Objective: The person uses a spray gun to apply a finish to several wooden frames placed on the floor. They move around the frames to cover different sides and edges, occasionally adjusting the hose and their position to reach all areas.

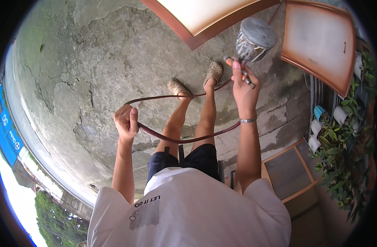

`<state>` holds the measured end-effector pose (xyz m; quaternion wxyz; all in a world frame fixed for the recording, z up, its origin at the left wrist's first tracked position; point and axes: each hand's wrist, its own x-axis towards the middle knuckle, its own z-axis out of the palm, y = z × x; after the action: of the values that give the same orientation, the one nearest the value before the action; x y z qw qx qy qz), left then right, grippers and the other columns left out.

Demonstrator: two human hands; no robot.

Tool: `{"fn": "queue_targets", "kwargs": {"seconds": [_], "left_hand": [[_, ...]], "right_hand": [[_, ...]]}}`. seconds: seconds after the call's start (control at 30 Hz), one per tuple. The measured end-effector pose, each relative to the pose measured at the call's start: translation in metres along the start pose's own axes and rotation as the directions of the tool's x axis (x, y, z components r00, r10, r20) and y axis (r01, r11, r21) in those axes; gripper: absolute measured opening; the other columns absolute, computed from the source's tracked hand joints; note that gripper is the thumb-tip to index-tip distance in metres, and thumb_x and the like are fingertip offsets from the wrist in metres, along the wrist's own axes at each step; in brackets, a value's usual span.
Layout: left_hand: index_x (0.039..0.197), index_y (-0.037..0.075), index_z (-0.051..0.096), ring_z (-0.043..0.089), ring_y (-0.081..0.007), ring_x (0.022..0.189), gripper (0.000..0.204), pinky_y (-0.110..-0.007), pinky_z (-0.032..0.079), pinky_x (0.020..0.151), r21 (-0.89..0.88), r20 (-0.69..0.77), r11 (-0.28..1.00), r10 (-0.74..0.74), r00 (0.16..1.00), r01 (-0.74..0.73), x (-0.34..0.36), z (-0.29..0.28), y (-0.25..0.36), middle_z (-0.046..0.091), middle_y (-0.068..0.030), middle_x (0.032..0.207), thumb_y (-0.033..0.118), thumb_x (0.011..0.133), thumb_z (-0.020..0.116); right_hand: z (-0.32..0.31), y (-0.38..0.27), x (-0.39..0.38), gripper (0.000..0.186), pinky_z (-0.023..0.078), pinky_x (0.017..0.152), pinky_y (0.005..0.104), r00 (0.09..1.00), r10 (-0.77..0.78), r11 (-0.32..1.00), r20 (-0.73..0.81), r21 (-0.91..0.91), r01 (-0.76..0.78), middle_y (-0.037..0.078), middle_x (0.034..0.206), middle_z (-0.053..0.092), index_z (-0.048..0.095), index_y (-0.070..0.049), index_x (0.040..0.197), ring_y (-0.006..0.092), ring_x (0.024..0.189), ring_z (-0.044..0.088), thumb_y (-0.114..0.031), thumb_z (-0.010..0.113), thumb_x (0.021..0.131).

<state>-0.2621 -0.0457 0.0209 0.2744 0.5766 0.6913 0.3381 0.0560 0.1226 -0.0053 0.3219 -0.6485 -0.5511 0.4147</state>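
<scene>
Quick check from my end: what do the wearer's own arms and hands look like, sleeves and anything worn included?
Both the left hand and the right hand are ungloved. A slim, silvery band circles the right wrist; whether it is a watch or bracelet, I cannot tell. The left wrist shows nothing worn. The sleeves are short, loose and whitish, leaving both forearms uncovered.

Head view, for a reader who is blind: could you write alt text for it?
A person's left hand grips a curving dark red hose, while the right hand holds an orange-and-metal tool. Ahead are a stained grey bucket, brown-edged white panels and rough concrete ground.
</scene>
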Motion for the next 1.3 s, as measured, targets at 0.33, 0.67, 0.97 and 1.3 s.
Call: {"fn": "queue_targets", "kwargs": {"seconds": [0.33,0.67,0.97,1.3], "left_hand": [[0.062,0.0,0.037,0.034,-0.0286,0.048,0.042,-0.04,0.027,0.049,0.021,-0.013,0.998,-0.063,0.998,0.063,0.026,0.052,0.029,0.035,-0.0114,0.055,0.008,0.098,0.058],[0.062,0.0,0.039,0.036,-0.0301,0.048,0.041,-0.041,0.027,0.05,0.017,-0.011,0.996,-0.089,0.996,0.089,0.071,0.111,0.071,0.036,-0.0124,0.056,0.008,0.099,0.058],[0.061,0.0,0.039,0.036,-0.0296,0.049,0.041,-0.041,0.028,0.051,0.054,0.014,0.998,-0.044,0.999,0.043,0.057,0.089,0.065,0.037,-0.0121,0.055,0.006,0.097,0.058],[0.06,0.0,0.039,0.037,-0.0293,0.05,0.043,-0.04,0.028,0.051,0.024,0.052,1.0,-0.006,0.999,0.004,0.001,0.043,0.039,0.037,-0.0116,0.055,0.011,0.098,0.057]], "right_hand": [[-0.102,0.03,0.191,0.045,0.039,0.037,0.0275,0.919,0.165,0.979,-0.357,-0.051,-0.196,0.003,0.063,0.065,0.08,-0.008,0.096,0.0107,0.041,0.049,-0.051,0.067,0.096],[-0.189,0.05,0.277,0.041,0.04,0.037,0.0274,0.837,0.079,0.994,-0.541,-0.021,-0.108,0.002,0.066,0.065,0.082,-0.008,0.097,0.0109,0.04,0.048,-0.045,0.065,0.098],[-0.127,0.056,0.119,0.036,0.046,0.059,0.0261,0.967,0.178,0.981,-0.184,-0.041,-0.189,0.005,0.077,0.072,0.078,-0.003,0.109,0.0094,0.062,0.062,-0.036,0.063,0.103],[-0.057,0.029,-0.058,0.026,0.045,0.059,0.0254,0.961,0.049,0.983,0.271,0.159,-0.095,0.002,0.071,0.065,0.076,0.001,0.105,0.0061,0.065,0.055,-0.022,0.065,0.102]]}}
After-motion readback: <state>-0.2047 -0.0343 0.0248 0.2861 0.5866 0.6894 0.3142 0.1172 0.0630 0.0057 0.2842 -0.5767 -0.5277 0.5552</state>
